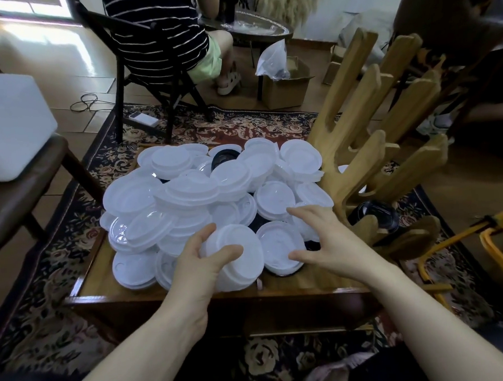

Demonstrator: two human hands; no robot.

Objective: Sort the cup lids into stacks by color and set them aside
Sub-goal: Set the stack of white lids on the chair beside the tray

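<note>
Forearms come in from bottom edge, both bare. Left hand grips a short stack of white lids at the near edge of the table: thumb curled over the top lid, fingers wrapped round the far-left rim. Stack sits tilted, low side toward camera.

Right hand is spread, fingers apart and slightly curved, holding nothing. Thumb tip lies over the single white lid just left of it; can't tell if it touches. Fingertips reach over more lids beyond.

Lid pile fills the tabletop ahead of both hands, mostly white, loose and overlapping, no order. Dark lids show through at the far side of the pile, plus dark rims under the white ones between the hands.

Right of the right hand: wooden rack w/ angled pegs, a black lid stack at its base.

Beyond the pile: person in striped top on a dark chair, cardboard box w/ plastic bag. Patterned rug under the table.
</note>
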